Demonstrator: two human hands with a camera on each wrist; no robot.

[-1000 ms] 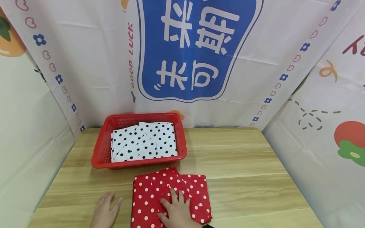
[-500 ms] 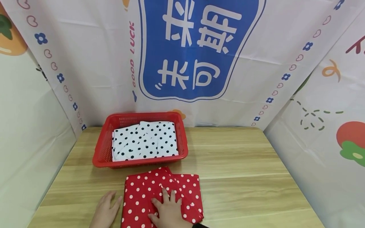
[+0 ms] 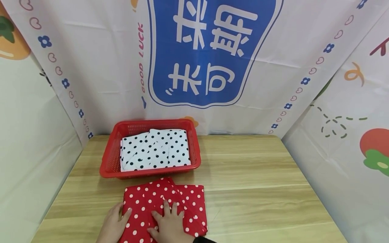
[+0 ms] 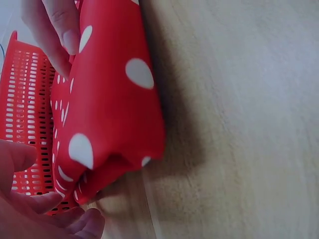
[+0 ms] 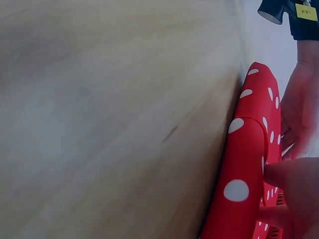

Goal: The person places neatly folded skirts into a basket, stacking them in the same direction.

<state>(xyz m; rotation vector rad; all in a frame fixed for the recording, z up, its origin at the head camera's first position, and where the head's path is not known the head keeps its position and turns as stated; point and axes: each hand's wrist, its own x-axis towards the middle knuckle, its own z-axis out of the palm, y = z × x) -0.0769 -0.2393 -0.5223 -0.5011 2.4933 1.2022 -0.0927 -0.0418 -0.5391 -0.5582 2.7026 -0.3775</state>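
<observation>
A folded red polka-dot garment lies on the table just in front of the basket; its exact kind is hidden by the folds. Spread over its middle, my right hand rests with fingers apart. My left hand is at the garment's left edge, fingers loosely extended and fingertips close against that side. In the left wrist view the thick folded edge rises above the wood, with my left fingers beside its corner. The right wrist view has my right hand on top of the fabric.
Behind the garment stands a red plastic basket holding a folded white cloth with black dots. The wooden table extends to the right. Printed white sheets wall in the back and both sides.
The red garment has slid left across the table together with my right hand on it. Its left edge now reaches my left hand, which has stayed about in place.
</observation>
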